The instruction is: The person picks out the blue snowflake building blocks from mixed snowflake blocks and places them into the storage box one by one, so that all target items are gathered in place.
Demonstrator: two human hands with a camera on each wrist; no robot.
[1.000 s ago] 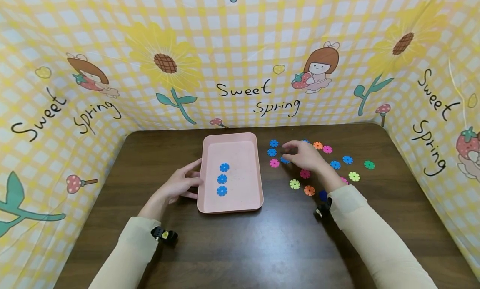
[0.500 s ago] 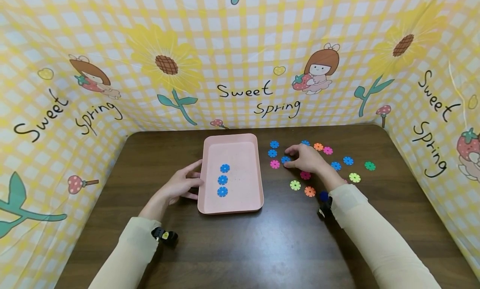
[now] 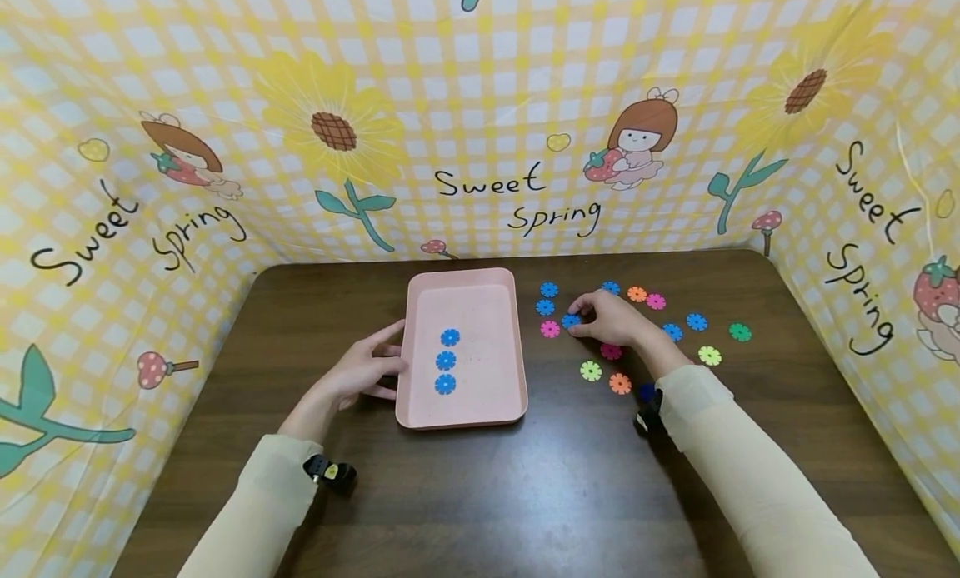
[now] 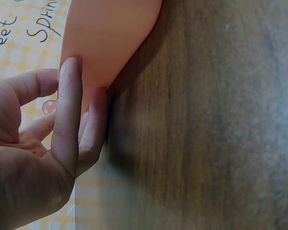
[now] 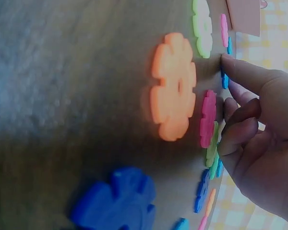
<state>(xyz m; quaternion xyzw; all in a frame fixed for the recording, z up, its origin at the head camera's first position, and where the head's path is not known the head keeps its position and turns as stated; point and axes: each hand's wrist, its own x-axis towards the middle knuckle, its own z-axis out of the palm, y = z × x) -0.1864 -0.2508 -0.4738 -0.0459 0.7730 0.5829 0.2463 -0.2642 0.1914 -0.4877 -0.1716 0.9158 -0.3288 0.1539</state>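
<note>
A pink tray (image 3: pixel 491 386) lies on the dark wooden table, with three blue snowflake discs (image 3: pixel 446 361) in a column inside it. My left hand (image 3: pixel 358 366) rests its fingers against the tray's left outer wall; in the left wrist view those fingertips (image 4: pixel 72 72) touch the pink side without curling round it. To the right of the tray, my right hand (image 3: pixel 617 321) has thumb and forefinger at the two edges of a blue snowflake disc (image 3: pixel 572 321), pinching it at table level. The right wrist view shows the thumb against this blue disc (image 5: pixel 224 80), partly hidden.
Two blue discs (image 3: pixel 547 298) and a pink disc (image 3: pixel 550 329) lie between the tray and my right hand. Around that hand are scattered orange (image 3: pixel 619 384), yellow-green (image 3: pixel 591 371), green (image 3: pixel 740 332) and more blue discs (image 3: pixel 697 321). A checked cloth (image 3: pixel 480 87) walls the table's back and sides.
My right hand's thumb and forefinger have come down and closed in on the blue disc near the pink one. The left hand and the tray stay in place.
</note>
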